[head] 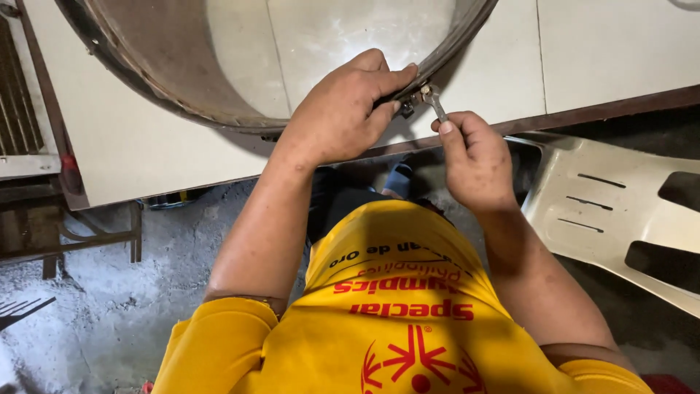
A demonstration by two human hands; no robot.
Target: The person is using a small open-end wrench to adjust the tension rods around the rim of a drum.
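Note:
A large round metal hoop (146, 73), rusty brown on its inner wall, lies on a white table (146, 153). My left hand (343, 109) grips the hoop's near rim, thumb pressed on the edge beside a small bolt fitting (410, 102). My right hand (474, 157) holds a small metal wrench (436, 106), its head set on that fitting at the outside of the rim. I wear a yellow shirt, which fills the bottom of the view.
The table's brown front edge (583, 113) runs across the middle right. A pale plastic chair (620, 211) stands at the right. A dark metal frame (87, 237) is at the left, over rough concrete floor (109, 321).

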